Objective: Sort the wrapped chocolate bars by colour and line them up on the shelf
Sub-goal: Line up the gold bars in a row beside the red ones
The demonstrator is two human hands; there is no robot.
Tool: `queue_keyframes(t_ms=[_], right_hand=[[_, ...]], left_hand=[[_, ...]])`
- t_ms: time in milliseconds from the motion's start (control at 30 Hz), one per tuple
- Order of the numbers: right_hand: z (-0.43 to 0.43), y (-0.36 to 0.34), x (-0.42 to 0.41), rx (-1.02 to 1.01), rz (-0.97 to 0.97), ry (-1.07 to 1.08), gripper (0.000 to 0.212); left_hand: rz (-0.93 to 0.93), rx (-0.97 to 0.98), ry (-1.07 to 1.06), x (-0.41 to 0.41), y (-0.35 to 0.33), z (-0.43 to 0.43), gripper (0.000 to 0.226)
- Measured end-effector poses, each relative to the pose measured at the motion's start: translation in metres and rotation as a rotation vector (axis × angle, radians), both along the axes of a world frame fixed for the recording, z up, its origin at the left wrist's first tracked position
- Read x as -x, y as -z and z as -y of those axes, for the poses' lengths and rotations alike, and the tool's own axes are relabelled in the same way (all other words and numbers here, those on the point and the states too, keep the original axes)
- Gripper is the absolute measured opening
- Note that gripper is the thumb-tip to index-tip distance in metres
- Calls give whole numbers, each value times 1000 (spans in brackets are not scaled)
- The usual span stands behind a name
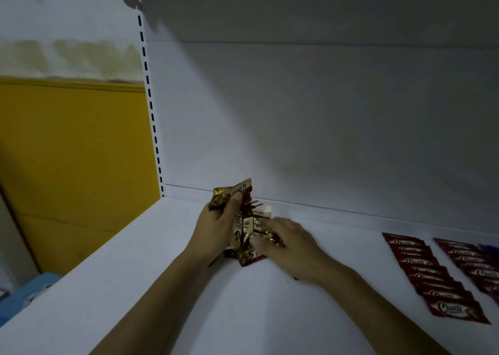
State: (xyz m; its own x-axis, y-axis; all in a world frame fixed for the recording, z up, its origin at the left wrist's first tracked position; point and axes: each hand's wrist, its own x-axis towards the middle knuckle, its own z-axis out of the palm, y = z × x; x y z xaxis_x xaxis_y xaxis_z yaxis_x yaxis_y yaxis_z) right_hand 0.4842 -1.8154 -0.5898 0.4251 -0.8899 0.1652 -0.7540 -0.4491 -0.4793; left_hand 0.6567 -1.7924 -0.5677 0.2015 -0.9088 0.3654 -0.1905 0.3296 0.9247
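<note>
Presently, left hand (216, 227): grips gold-brown bars (243, 221), long axis toward 12 o'clock.
Right hand (291, 246): apparently pinching one; red row (432, 276) at 3 o'clock.

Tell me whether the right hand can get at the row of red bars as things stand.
Probably yes: only bare shelf lies between the right hand and the row of red bars, though it is busy at the bundle.
</note>
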Motion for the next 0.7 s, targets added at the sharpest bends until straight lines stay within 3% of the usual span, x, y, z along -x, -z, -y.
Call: queue_keyframes(t_ms=[100,333,433,567,700], right_hand=[[-2,9,-10,105,-167,-33,77],[-5,3,-17,241,246,-65,33],[-14,-7,-19,62,442,-66,30],[-18,-22,-28,-268,583,-185,42],[-20,-26,-27,-293,573,-183,57]], left_hand=[[-132,-18,37,2,-4,1,30],[-410,-100,156,6,-8,-2,29],[-486,-122,193,5,-11,-3,33],[-623,-136,265,2,-17,-3,33],[-665,-161,292,4,-19,-3,38]])
